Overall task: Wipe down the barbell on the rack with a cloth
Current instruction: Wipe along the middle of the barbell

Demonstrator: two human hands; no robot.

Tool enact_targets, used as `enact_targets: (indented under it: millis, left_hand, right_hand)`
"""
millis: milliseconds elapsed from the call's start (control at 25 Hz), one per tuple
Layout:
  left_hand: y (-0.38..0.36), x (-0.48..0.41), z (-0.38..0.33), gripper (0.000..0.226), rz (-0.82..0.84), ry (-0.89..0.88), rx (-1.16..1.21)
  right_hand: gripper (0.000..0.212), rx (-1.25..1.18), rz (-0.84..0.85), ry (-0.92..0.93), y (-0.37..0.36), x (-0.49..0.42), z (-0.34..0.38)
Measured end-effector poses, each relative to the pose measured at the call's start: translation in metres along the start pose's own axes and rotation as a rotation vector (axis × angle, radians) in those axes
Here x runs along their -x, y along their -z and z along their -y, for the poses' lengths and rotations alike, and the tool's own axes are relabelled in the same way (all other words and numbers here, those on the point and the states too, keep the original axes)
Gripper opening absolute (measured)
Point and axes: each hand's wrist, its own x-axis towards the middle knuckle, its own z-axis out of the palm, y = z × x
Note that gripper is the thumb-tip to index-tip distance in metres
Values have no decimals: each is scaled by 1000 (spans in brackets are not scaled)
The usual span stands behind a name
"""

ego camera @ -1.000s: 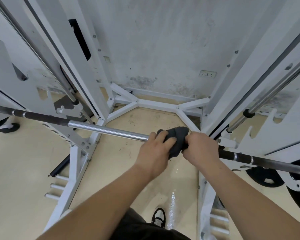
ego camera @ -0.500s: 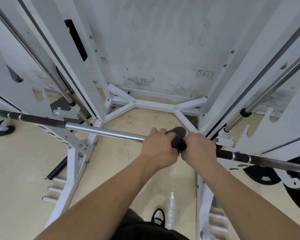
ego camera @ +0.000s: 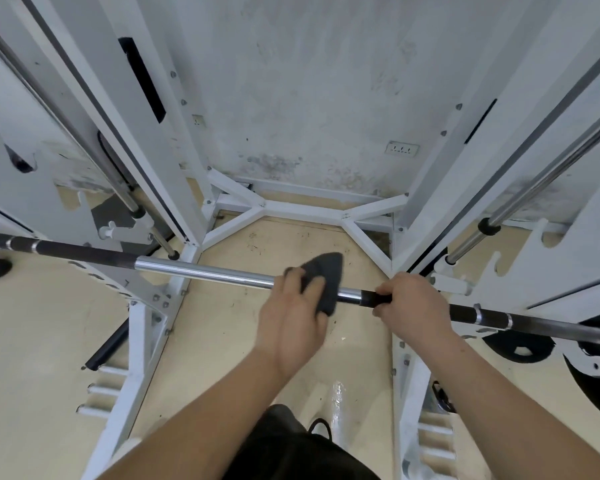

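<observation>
Currently, head view: the bar [ego camera: 205, 271] lies across the rack [ego camera: 146, 327], running left to right. The left hand [ego camera: 291, 320] clamps the dark cloth [ego camera: 326, 271] around the bar at the right end of its chrome stretch. Its fingers curl over the top, so the cloth hugs the metal and can probably slide along it. The right hand [ego camera: 413, 303] grips the bare bar just right of the cloth, on the black part, likely to stop the bar rolling while the other hand rubs. A short bit of bar shows between the cloth and the right hand. A dark plate [ego camera: 589, 375] shows below the bar's right end; I cannot tell if it is loaded on the bar. The chrome left of the cloth looks like the next stretch to wipe, at a guess.
</observation>
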Motion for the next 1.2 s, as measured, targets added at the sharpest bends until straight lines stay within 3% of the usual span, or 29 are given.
enact_targets:
  millis: [120, 240, 280, 360, 440, 600, 720, 880, 960, 1080, 1200]
  left_hand:
    - [22, 5, 16, 52, 36, -53, 238]
    - [65, -6, 76, 52, -16, 275, 389]
    - [80, -12, 103, 48, -33, 375, 296]
    - [102, -21, 154, 39, 27, 452, -120]
    - [109, -30, 174, 35, 154, 412, -335]
    - [108, -66, 148, 23, 479, 287, 127]
    - [111, -76, 147, 22, 646, 104, 169]
    - [112, -88, 179, 33, 613, 214, -114]
    - [102, -95, 159, 34, 586, 204, -157]
    - [64, -86, 81, 35, 575, 2, 94]
    - [20, -53, 9, 42, 366, -191, 56]
  right_hand:
    - [18, 80, 80, -17, 14, -9, 21]
    - [24, 53, 2, 54, 18, -17, 61]
    - [26, 5, -20, 81, 16, -18, 77]
    - [25, -54, -28, 140, 6, -18, 107]
    - [23, -55, -34, 177, -9, -15, 125]
    - [23, -71, -83, 146, -25, -11, 132]
    - [23, -68, -168, 125, -29, -5, 125]
    - [35, -42, -179, 64, -39, 18, 101]
    - [45, -59, -157, 10, -38, 28, 84]
    - [57, -12, -90, -60, -28, 28, 60]
    - [44, 135, -53, -97, -19, 21, 44]
